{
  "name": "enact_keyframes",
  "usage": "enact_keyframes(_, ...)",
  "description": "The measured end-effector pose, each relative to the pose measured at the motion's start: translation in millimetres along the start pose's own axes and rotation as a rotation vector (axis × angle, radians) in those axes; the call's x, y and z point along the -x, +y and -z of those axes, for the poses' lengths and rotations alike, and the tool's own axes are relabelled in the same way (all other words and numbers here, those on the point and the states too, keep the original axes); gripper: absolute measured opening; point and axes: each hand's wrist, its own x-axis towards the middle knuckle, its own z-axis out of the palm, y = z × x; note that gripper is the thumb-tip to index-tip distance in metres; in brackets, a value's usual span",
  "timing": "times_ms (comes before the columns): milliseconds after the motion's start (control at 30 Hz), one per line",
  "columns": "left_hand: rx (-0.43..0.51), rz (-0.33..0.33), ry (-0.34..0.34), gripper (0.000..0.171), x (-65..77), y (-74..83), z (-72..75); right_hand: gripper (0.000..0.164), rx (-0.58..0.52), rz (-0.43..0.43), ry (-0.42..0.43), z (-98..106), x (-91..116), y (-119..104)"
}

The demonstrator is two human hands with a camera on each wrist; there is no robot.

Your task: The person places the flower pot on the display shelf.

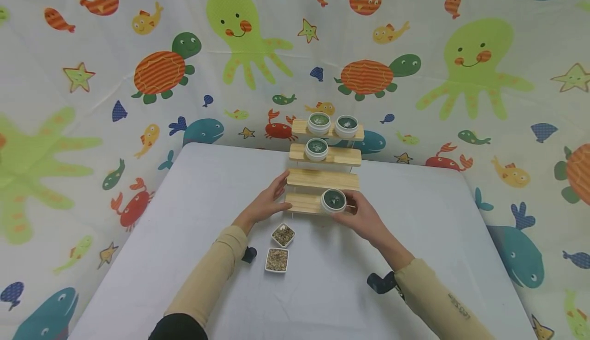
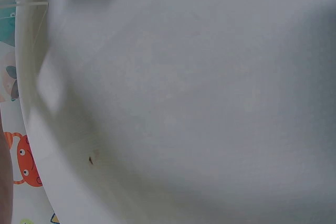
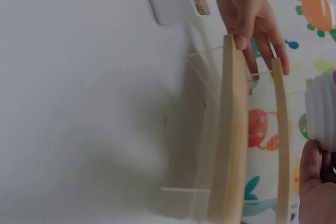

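A wooden tiered shelf stand [image 1: 322, 178] with clear supports stands on the white table. My right hand [image 1: 366, 219] holds a small white ribbed cup [image 3: 321, 111] with a dark green inside by its side, over the right part of the lowest shelf [image 1: 301, 203]. At the stand's left end is my left hand [image 1: 264, 205]. Its thumb touches the end of the lowest shelf, and its extended fingers reach the shelf above. Two similar cups sit on the top shelf, a lighter green one [image 1: 319, 123] and a darker one [image 1: 346, 125]; another cup [image 1: 316, 148] sits one shelf down.
Two small white square dishes of brownish granules, one [image 1: 283, 235] behind the other [image 1: 277, 260], lie in front of the stand near my left forearm. Behind the table [image 1: 221, 186] hangs a cloth [image 1: 286, 68] printed with sea animals.
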Motion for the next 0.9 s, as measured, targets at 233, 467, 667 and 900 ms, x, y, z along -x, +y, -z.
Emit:
enact_keyframes(233,0.004,-0.006,0.001,0.092,0.2,-0.2,0.7,0.075,-0.004,-0.032,0.062,9,-10,-12)
enact_keyframes(467,-0.006,-0.019,-0.002,0.092,-0.3,-1.1,1.2,0.076,-0.007,-0.066,0.124,16,-20,-20)
enact_keyframes(667,-0.015,-0.020,-0.005,0.092,-0.4,-1.8,1.7,0.076,-0.019,-0.091,0.163,19,-26,-22)
enact_keyframes(900,0.017,-0.038,-0.018,0.092,-0.6,-3.8,2.9,0.075,-0.042,-0.092,0.185,21,-32,-23)
